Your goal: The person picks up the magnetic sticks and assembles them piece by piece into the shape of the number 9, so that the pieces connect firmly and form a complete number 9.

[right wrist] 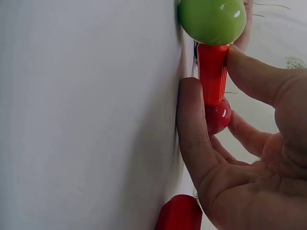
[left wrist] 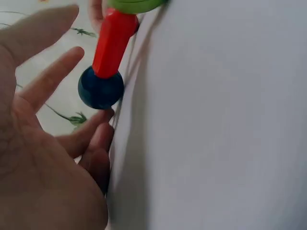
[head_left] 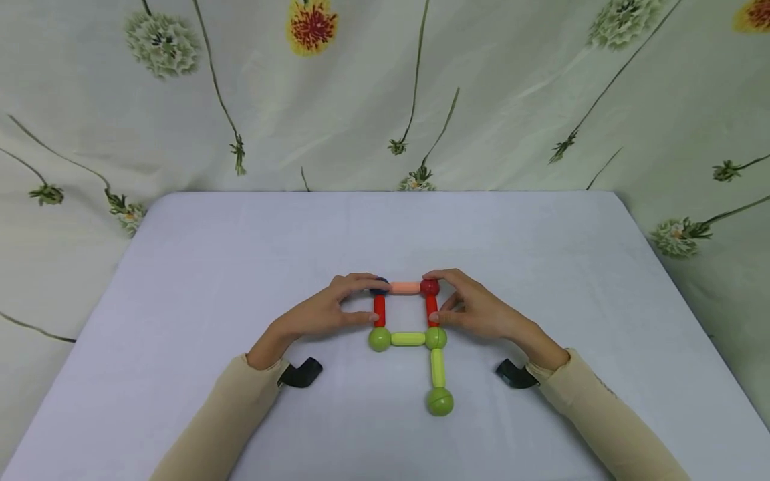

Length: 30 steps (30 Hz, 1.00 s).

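Note:
A flat frame of short rods and balls lies before me, its corners a dark blue ball [head_left: 379, 286], a red ball [head_left: 430, 287] and two green balls [head_left: 379, 339]. My left hand [head_left: 339, 304] reaches in from the left, fingers loosely spread. Its fingers lie at the dark blue ball, and the thumb is beside the left red rod [left wrist: 111, 45]. On the other side, my right hand [head_left: 475, 308] pinches the right red rod [right wrist: 212, 74] between thumb and a finger, another finger at the red ball. A salmon rod [head_left: 405, 288] joins the two far balls.
A yellow-green rod [head_left: 408, 339] forms the near side. Another yellow-green rod [head_left: 438, 369] runs toward me to a single green ball [head_left: 440, 401]. A red rounded piece [right wrist: 180, 213] shows low in the right wrist view. Flowered cloth [head_left: 511, 80] hangs behind the white table [head_left: 240, 234].

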Motion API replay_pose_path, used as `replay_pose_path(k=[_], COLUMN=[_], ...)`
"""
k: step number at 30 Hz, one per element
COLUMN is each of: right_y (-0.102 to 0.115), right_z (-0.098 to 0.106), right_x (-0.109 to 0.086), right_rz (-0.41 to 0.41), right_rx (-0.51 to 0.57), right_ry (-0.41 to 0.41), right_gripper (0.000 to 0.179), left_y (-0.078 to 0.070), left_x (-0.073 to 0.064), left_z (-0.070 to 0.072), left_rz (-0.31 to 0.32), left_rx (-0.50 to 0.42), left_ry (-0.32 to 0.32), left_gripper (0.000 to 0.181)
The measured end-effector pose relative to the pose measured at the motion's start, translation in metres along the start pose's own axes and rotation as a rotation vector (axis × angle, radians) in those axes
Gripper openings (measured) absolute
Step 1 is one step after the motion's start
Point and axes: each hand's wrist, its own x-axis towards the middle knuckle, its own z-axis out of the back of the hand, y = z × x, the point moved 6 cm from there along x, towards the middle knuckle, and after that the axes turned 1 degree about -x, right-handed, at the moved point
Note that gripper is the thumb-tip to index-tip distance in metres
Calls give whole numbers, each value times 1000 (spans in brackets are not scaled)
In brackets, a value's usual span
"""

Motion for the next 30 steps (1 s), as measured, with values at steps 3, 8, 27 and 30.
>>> replay_pose_path(k=[3,8,27,30], right_y=[1,3,-3,-11], right_z=[1,3,43,44], right_x=[0,-1,-25,-32], right_rz=[11,33,47,17], right_rx=[-9,-23,-186,-209], right_ry=[4,5,-117,-96], right_gripper=[69,69,53,47], left_y=[4,3,5,5], left_x=[1,2,0,0], left_z=[-4,-5,-5,-6], left_rz=[6,10,15,12], left_rx=[23,55,38,24], left_ry=[29,16,5,7], left_gripper=[49,50,51,51])
